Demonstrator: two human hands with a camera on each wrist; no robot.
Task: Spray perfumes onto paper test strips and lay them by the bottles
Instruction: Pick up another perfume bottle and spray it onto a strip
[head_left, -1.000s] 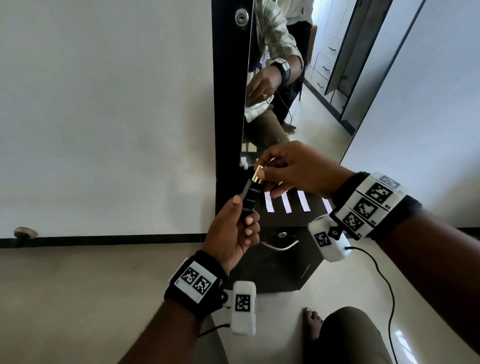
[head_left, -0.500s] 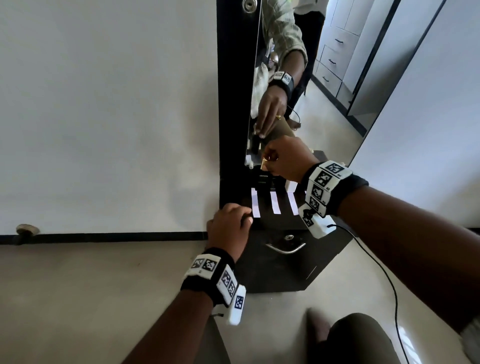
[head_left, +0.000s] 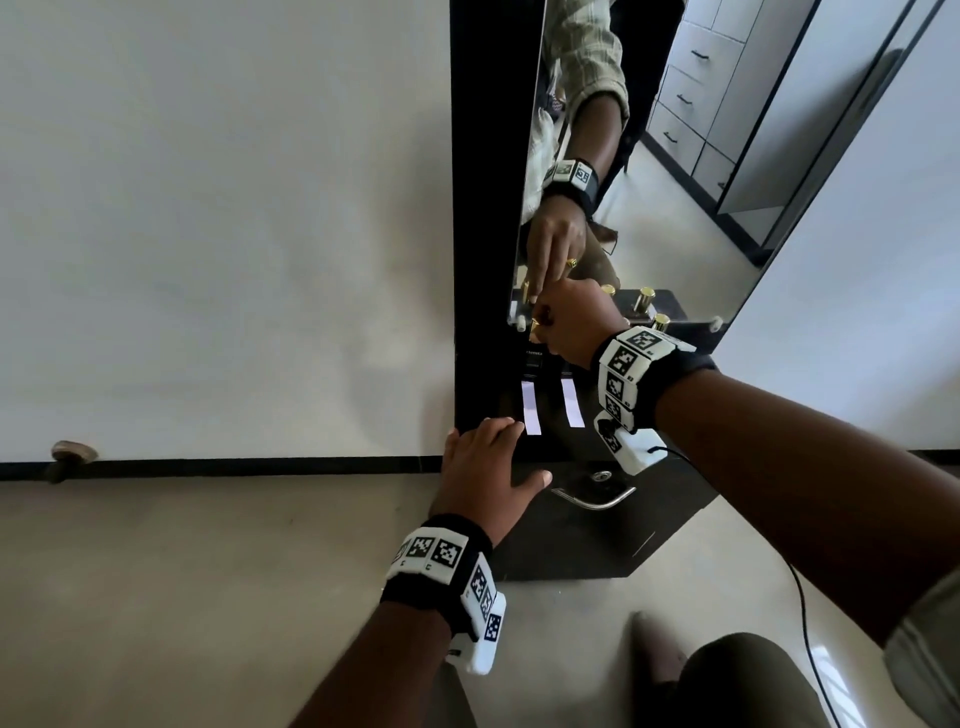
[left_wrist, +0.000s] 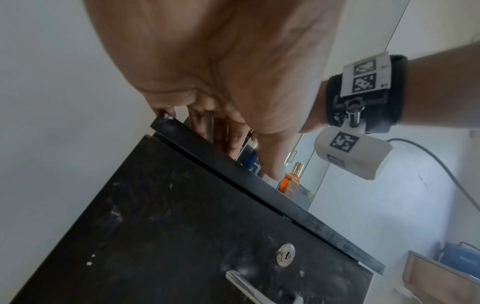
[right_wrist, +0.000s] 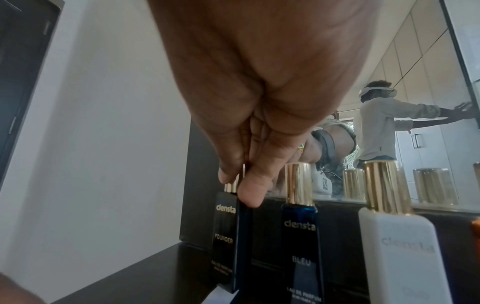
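A black perfume bottle (head_left: 532, 364) (right_wrist: 224, 242) labelled Founder stands upright at the back left of the black cabinet top (head_left: 550, 441), against the mirror. My right hand (head_left: 540, 325) (right_wrist: 237, 185) pinches its gold cap (right_wrist: 232, 187) from above. A blue bottle (right_wrist: 301, 236) and a white bottle (right_wrist: 400, 257) stand in a row to its right, and an orange bottle (left_wrist: 291, 181) stands further along. Two white paper strips (head_left: 531, 406) (head_left: 571, 402) lie flat in front of the bottles. My left hand (head_left: 493, 441) (left_wrist: 233, 133) rests with straight fingers on the cabinet's front left corner, holding nothing.
The mirror (head_left: 649, 182) rises right behind the bottles and reflects my right hand and the gold caps. The cabinet front (left_wrist: 182, 236) has a lock (left_wrist: 285, 255) and a metal handle (head_left: 592, 499). A white wall stands on the left. My knee (head_left: 748, 680) and a cable (head_left: 805, 613) are below.
A second ago my left hand held the black bottle up while my right hand worked its cap. The right hand then stood the bottle by the mirror, and the left hand dropped to the cabinet corner.
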